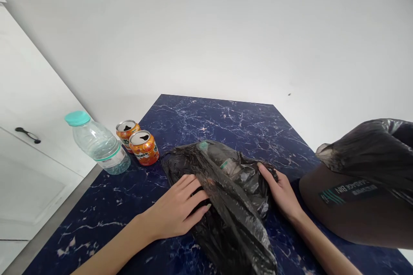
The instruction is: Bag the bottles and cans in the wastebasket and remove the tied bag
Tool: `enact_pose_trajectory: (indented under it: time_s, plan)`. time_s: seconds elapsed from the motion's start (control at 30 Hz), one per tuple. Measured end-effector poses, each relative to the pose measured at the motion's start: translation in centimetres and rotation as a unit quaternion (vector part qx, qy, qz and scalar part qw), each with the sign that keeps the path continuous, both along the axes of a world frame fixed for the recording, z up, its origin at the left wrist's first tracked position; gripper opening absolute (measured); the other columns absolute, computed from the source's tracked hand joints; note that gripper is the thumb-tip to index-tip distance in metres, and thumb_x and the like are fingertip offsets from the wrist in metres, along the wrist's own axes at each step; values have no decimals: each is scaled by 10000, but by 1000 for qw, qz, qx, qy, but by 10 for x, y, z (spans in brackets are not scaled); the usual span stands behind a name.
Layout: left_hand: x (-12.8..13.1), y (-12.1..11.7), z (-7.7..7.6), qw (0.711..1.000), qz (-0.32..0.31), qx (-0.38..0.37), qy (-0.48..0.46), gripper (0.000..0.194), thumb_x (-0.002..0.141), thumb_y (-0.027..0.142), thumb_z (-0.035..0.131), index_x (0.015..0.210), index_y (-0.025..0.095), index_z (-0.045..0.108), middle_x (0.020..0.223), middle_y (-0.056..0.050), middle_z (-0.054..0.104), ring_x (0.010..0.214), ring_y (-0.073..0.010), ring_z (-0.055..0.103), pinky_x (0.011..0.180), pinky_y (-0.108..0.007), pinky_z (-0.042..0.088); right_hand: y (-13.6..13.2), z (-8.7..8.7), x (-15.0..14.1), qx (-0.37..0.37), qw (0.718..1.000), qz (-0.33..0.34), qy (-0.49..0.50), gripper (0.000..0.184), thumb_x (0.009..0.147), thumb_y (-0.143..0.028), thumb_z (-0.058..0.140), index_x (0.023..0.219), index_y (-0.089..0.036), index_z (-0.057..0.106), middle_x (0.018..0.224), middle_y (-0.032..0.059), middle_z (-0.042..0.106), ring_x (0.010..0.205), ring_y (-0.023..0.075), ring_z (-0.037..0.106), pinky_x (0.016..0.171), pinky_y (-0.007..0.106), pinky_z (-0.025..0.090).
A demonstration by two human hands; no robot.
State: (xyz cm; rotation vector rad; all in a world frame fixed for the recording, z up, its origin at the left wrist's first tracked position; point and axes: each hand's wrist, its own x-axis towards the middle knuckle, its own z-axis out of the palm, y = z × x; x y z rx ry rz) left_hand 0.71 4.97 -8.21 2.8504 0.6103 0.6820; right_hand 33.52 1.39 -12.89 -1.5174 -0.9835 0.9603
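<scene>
A crumpled black plastic bag [226, 189] lies on the dark blue marble-patterned table [219, 120]; bottle shapes with teal parts show through it. My left hand [177, 210] rests flat on the bag's left side, fingers stretched out. My right hand [280, 191] presses against the bag's right side with fingers extended. Neither hand grips anything I can see.
A clear plastic bottle [98, 142] with a teal cap stands at the left. Two opened orange cans [144, 147] stand beside it. A brown garbage bin [355, 202] lined with a black bag sits at the right. A white cabinet [29, 137] is left of the table.
</scene>
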Motion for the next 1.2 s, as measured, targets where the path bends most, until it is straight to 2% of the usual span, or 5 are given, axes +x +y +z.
enact_pose_trajectory:
  time_s: [0.37,0.53,0.67,0.93,1.2]
  plan:
    - [0,0,-4,999,-29,3,25,660,905,270,755,1530,236,545,1450,-167,677,1412,-386,564,1231,-587,415,-18,5,-9,-95,953,143,248,481,700,-647,937,822,-212,771,796,78,788,892,322,785,816,422,630]
    - [5,-1,-2,999,-27,28,35,433,899,179,717,1318,289,701,1303,-135,692,1322,-366,582,1217,-607,428,-9,5,-7,-61,954,32,293,478,632,-633,953,852,-248,775,794,51,798,983,356,789,863,467,645]
    - [3,0,-1,998,12,50,28,573,896,147,700,1435,326,632,1271,-132,643,1315,-370,561,1204,-664,426,5,5,2,5,950,-68,305,429,736,-595,861,1010,-271,793,888,28,822,1023,347,788,908,486,650]
    - [-6,14,3,999,29,9,18,637,902,265,688,1510,236,499,1568,-125,581,1545,-360,428,1359,-699,114,15,0,22,37,944,-148,292,303,786,-511,807,941,-254,762,909,34,817,1046,348,781,928,495,648]
    - [-38,45,1,991,129,11,18,796,862,676,812,1498,257,581,1406,-120,691,1358,-371,623,1226,-607,444,16,-8,27,53,945,-133,295,290,785,-497,788,930,-248,756,883,50,812,1069,360,773,947,522,636]
